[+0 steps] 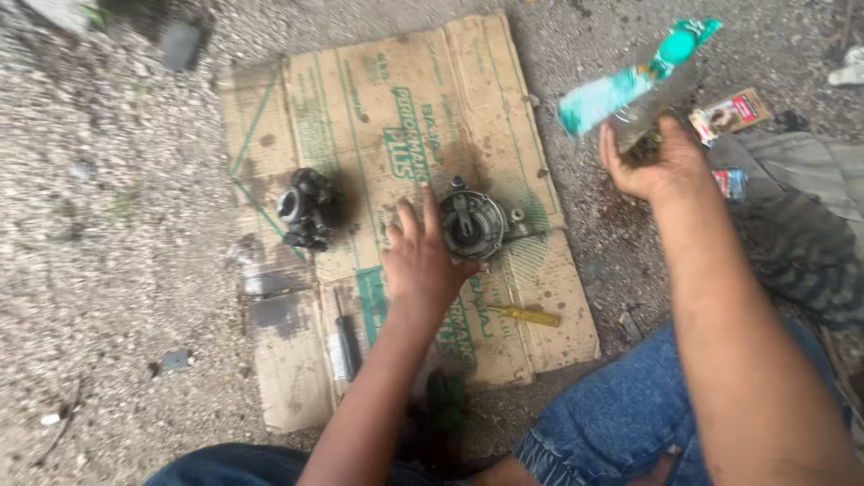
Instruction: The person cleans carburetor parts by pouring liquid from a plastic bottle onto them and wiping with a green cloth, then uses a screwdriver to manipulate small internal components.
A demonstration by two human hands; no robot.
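My left hand (418,256) rests on the flattened cardboard (378,99), fingers spread, its thumb side touching a round grey metal engine part (472,225) with a bowl-shaped hollow. My right hand (655,162) is raised to the right and grips a clear plastic bottle (634,90) with a teal label and cap, tilted up and blurred. A second, darker metal part (304,209) lies on the cardboard to the left, apart from both hands.
A yellow-handled screwdriver (525,315) and a dark-handled screwdriver (343,335) lie on the cardboard near me. Gravel ground surrounds it. A small printed packet (731,114) and striped cloth (801,225) lie at the right. My jeans-clad knees are at the bottom.
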